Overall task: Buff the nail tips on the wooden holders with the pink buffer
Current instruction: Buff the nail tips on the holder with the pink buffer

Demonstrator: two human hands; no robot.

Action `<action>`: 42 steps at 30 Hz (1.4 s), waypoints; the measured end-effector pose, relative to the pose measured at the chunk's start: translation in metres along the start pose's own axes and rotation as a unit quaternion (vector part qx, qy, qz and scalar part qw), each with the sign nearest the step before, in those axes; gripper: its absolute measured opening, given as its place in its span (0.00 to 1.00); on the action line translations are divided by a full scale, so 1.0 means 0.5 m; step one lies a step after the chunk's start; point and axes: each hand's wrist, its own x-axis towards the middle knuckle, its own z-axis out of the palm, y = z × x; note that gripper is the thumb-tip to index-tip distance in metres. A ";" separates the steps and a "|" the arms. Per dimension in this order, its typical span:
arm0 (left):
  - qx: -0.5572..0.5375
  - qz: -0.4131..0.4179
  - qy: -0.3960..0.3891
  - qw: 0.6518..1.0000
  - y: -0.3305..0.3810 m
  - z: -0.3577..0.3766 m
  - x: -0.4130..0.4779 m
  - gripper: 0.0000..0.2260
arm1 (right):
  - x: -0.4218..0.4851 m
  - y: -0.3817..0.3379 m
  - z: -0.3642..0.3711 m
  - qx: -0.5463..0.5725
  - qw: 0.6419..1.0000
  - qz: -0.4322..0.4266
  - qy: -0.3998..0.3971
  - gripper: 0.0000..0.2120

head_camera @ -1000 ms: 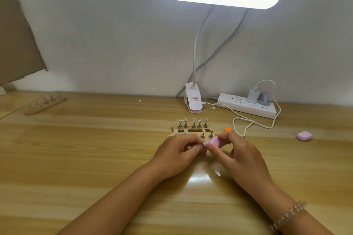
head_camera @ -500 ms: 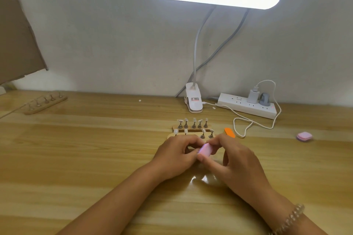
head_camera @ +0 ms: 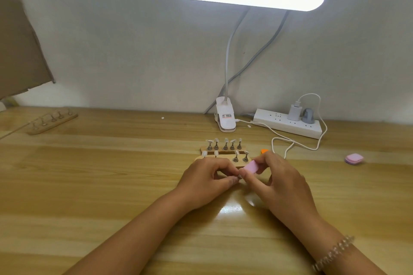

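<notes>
Two wooden holders stand mid-table, one behind the other: the far holder (head_camera: 223, 148) carries several nail tips on metal stands, and the near holder (head_camera: 240, 162) is partly hidden by my hands. My right hand (head_camera: 282, 182) pinches the pink buffer (head_camera: 250, 167) between thumb and fingers, just in front of the near holder. My left hand (head_camera: 206, 179) pinches a small nail tip stand (head_camera: 237, 177) at its fingertips, right against the buffer's lower end. The tip itself is mostly hidden.
A third wooden holder (head_camera: 52, 121) lies far left. A clip lamp (head_camera: 225, 118), a power strip (head_camera: 288, 124) and a white cable (head_camera: 295, 143) sit at the back. An orange piece (head_camera: 264, 151) peeks behind my right hand. A pink case (head_camera: 353, 159) lies right.
The buffer slid left and down against the held tip, then back up to the right. My left hand stayed almost still.
</notes>
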 end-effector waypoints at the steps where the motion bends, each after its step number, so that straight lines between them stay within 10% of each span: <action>1: -0.005 0.002 -0.004 1.000 0.000 -0.001 0.000 0.04 | -0.005 -0.005 0.001 0.005 1.000 -0.021 -0.012 0.17; 42: -0.008 0.013 0.008 1.000 -0.004 0.004 0.001 0.05 | -0.005 -0.003 0.004 0.000 0.999 0.041 -0.026 0.13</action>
